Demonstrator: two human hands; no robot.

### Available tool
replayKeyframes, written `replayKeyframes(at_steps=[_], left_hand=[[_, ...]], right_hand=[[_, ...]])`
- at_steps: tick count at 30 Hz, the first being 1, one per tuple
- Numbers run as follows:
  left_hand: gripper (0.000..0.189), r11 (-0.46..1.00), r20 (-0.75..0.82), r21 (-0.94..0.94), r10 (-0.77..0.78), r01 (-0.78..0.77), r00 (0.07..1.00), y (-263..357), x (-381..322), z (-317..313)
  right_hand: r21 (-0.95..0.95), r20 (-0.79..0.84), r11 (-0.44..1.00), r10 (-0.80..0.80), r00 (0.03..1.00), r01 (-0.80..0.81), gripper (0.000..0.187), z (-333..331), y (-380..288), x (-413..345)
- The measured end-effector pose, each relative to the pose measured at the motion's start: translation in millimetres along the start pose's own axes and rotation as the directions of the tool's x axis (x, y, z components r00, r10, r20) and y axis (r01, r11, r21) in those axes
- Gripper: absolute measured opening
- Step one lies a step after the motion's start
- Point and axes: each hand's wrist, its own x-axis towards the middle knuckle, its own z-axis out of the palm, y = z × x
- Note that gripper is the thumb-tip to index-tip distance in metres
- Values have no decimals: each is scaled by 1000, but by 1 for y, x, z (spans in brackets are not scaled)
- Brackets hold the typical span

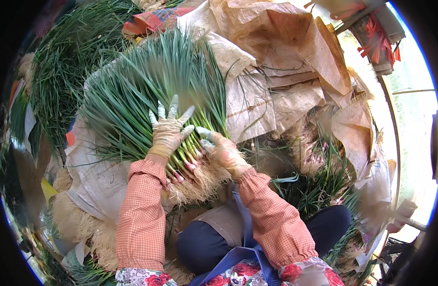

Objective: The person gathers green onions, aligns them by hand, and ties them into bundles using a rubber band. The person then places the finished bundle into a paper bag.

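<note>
A broad fanned bunch of green onions (133, 96) with long green leaves, pinkish bulbs and pale stringy roots (194, 184) lies in front of me, roots towards my body. My left hand (168, 134), in a thin soiled glove, rests palm down across the stalks with its fingers spread. At the right side of the bunch is my right hand (220, 148), also gloved. Its thumb and forefinger touch the stalks just above the bulbs; its other fingers are curled and partly hidden, so any grip is unclear. Beneath the bunch is a whitish woven sheet (101, 186).
Crumpled brown-stained sheeting (283, 43) covers the far right. A large heap of green onions (72, 53) lies at the far left. More onions (312, 193) with roots are at the right, beside my bent knee (329, 228). Root masses (79, 218) line the left.
</note>
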Motion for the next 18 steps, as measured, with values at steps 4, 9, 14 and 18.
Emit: replayKeyframes(at_steps=[4,9,14,18], left_hand=[[67,998,49,23,-59,58,997,3,-2,-3],[69,999,-10,-45,-22,22,1000,3,-6,-5],[71,999,27,-24,-35,36,999,3,-5,-11],[67,1000,-156,6,24,-24,987,-2,-25,-22]], right_hand=[[-684,-179,730,-195,964,21,48,-71,46,-5],[-956,23,280,-220,975,85,31,-131,89,37],[-918,397,266,594,700,295,26,-131,92,-12],[-876,477,463,789,386,136,48,-147,59,-39]])
